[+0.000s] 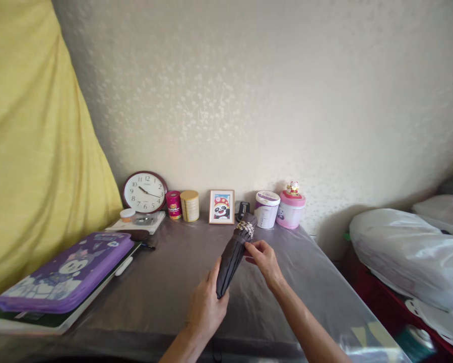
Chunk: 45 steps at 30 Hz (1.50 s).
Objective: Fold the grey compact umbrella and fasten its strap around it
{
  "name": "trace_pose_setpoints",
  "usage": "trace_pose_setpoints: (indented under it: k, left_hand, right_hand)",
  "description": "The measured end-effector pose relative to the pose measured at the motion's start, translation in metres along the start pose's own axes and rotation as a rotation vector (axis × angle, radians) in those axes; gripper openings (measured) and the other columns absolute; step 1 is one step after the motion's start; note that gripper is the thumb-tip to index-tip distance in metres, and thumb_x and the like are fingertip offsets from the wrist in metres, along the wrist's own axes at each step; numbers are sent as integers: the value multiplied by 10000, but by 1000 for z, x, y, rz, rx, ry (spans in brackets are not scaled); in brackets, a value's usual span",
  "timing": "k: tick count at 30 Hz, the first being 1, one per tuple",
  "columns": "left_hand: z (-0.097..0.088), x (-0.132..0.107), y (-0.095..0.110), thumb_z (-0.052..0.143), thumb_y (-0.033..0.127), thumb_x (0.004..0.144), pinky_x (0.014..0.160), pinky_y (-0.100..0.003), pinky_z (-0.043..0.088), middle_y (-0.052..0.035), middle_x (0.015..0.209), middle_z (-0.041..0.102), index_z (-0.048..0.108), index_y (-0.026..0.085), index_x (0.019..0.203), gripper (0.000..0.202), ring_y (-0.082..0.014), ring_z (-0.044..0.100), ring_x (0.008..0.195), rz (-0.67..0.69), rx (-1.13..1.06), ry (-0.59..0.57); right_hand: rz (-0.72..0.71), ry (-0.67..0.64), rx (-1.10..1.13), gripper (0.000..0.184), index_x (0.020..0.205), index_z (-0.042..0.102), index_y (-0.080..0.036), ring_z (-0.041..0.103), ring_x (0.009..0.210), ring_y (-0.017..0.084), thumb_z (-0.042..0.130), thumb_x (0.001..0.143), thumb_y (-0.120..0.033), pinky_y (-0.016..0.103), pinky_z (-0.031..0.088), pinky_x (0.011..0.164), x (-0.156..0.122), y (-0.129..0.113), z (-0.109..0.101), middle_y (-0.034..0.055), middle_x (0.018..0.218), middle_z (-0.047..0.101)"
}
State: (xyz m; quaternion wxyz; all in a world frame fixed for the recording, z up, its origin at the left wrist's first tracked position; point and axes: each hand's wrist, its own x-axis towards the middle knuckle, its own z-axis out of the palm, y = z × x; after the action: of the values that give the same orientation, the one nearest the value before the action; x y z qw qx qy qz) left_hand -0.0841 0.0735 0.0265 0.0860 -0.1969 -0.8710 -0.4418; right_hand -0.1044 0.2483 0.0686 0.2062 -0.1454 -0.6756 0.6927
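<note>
A folded dark umbrella (232, 262) is held up at a slant over the table, its far end leaning right. Near that end shows a band of light patterned fabric (245, 230). My left hand (208, 301) is wrapped round the near end of the umbrella, fingers closed. My right hand (263, 259) pinches at the umbrella's right side, just below the patterned band, with thumb and forefinger together. Whether a strap lies between those fingertips is too small to tell.
Along the wall stand a round clock (145, 192), a red can (174, 204), a yellow can (189, 205), a panda picture frame (221, 206) and two tubs (267, 209). A purple case (69, 272) lies left on books. White bags (411, 252) are piled right of the table (166, 292).
</note>
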Motion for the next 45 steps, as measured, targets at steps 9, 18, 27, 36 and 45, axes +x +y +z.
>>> trace_pose_setpoints:
  k: [9, 18, 27, 36, 45]
  left_hand:
    - [-2, 1, -2, 509, 175, 761, 954, -360, 385, -97, 1241, 571, 361, 219, 1356, 615, -259, 516, 1154, 14, -7, 14]
    - [-16, 4, 14, 607, 293, 722, 504, -240, 493, -6, 763, 663, 474, 218, 1226, 527, -159, 632, 575, -229, -491, -87]
    - [-25, 4, 20, 615, 368, 742, 311, -163, 348, 39, 561, 541, 496, 165, 857, 262, -59, 429, 365, -399, -1049, -282]
    - [-26, 5, 12, 612, 371, 755, 305, -165, 377, 52, 567, 525, 507, 167, 990, 328, -72, 475, 348, -306, -834, -378]
    - [-23, 3, 8, 585, 351, 753, 362, -186, 414, -4, 787, 591, 385, 196, 1188, 503, -92, 548, 437, -367, -653, -519]
  right_hand:
    - [-39, -84, 38, 250, 565, 579, -170, 608, 647, 170, 683, 631, -387, 295, 476, 657, -3, 0, -1, 10, 592, 631]
    - [8, -188, 138, 252, 619, 588, -162, 633, 735, 177, 693, 651, -389, 318, 476, 763, -3, -4, -6, 20, 678, 658]
    - [93, -106, -116, 232, 659, 529, -159, 667, 639, 177, 656, 676, -352, 251, 471, 564, 19, 24, -26, 21, 669, 636]
    - [238, -389, 241, 370, 938, 597, -173, 658, 824, 197, 584, 769, -502, 295, 514, 681, 1, 0, -16, 83, 915, 684]
    - [354, -117, 356, 342, 904, 620, -139, 661, 723, 213, 685, 705, -409, 327, 534, 663, 9, 6, -10, 82, 775, 707]
